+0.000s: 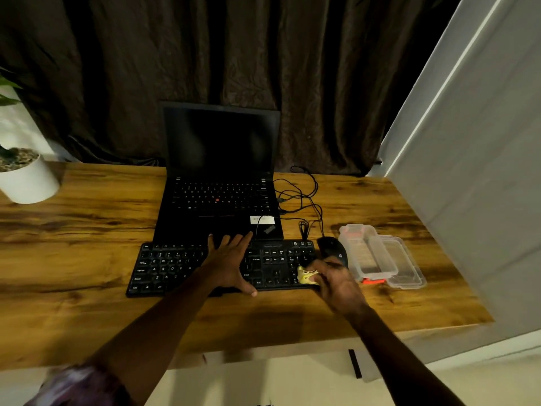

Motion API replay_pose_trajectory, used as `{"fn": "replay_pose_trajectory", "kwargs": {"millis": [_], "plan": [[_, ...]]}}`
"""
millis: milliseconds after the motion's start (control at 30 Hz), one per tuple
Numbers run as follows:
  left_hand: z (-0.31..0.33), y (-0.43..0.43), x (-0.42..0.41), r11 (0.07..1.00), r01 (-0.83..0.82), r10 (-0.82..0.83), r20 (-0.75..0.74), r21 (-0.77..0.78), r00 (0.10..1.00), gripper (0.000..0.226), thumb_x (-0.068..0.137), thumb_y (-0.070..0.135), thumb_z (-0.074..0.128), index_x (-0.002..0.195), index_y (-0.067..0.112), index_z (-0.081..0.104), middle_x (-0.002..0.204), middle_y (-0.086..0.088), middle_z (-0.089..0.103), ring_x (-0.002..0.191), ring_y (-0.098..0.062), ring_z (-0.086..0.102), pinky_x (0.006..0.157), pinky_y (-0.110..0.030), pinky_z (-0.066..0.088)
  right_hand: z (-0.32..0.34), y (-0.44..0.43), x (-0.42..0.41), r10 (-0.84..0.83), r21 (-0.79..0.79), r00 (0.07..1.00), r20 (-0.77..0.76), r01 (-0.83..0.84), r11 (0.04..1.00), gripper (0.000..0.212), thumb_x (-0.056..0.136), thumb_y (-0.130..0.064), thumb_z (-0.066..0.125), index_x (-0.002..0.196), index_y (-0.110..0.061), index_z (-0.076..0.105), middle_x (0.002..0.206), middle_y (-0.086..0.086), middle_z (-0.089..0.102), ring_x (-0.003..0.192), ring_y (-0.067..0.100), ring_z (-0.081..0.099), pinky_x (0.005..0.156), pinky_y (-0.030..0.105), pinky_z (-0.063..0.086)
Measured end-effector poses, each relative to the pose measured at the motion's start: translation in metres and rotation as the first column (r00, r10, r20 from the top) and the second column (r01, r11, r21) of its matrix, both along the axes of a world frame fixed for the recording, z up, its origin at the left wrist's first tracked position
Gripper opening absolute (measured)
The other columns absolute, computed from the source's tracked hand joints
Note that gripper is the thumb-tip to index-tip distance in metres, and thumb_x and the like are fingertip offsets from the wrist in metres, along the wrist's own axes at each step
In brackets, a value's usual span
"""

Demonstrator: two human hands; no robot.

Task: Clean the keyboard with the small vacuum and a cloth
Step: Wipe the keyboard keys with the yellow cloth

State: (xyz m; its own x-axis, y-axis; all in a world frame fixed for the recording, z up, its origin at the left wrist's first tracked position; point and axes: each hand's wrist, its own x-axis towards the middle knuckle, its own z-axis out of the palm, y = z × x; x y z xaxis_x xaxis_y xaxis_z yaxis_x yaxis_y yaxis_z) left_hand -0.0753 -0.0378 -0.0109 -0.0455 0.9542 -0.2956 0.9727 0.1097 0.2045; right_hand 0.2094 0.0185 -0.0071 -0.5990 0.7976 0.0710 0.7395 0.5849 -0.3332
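A black keyboard (167, 268) lies on the wooden desk (87, 230) in front of an open laptop. My left hand (231, 262) lies flat across the keyboard's middle with fingers spread, pressing it down. My right hand (336, 281) grips a small yellow cloth (306, 275) against the keyboard's right end, over the number pad. No vacuum is in view.
The open black laptop (219, 177) stands just behind the keyboard, with cables (304, 197) trailing to its right. A black mouse (332, 249) and a clear plastic box (380, 256) with its lid sit right of the keyboard. A white plant pot (27, 177) stands far left.
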Motion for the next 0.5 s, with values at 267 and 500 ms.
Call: {"fn": "replay_pose_trajectory", "kwargs": {"millis": [267, 500], "plan": [[-0.001, 0.000, 0.000, 1.000, -0.004, 0.004, -0.002, 0.002, 1.000, 0.149, 0.051, 0.078, 0.077, 0.157, 0.025, -0.013, 0.164, -0.004, 0.006, 0.150, -0.031, 0.005, 0.116, -0.066, -0.007, -0.012, -0.018, -0.038, 0.092, -0.016, 0.995, -0.022, -0.093, 0.996, 0.026, 0.098, -0.023, 0.052, 0.121, -0.031, 0.058, 0.123, 0.001, 0.050, 0.104, 0.014, 0.052, 0.089, 0.025, 0.048], [-0.001, 0.001, 0.001, 1.000, -0.004, 0.004, 0.000, -0.003, 1.000, 0.148, 0.051, 0.078, 0.077, 0.157, 0.026, -0.013, 0.164, -0.004, 0.006, 0.150, -0.031, 0.005, 0.116, -0.066, -0.008, -0.012, -0.003, 0.001, -0.108, 0.013, 0.994, 0.033, 0.108, 0.994, 0.032, 0.091, -0.023, 0.064, 0.120, -0.034, 0.055, 0.124, 0.003, 0.048, 0.106, 0.016, 0.053, 0.089, 0.026, 0.051]]}}
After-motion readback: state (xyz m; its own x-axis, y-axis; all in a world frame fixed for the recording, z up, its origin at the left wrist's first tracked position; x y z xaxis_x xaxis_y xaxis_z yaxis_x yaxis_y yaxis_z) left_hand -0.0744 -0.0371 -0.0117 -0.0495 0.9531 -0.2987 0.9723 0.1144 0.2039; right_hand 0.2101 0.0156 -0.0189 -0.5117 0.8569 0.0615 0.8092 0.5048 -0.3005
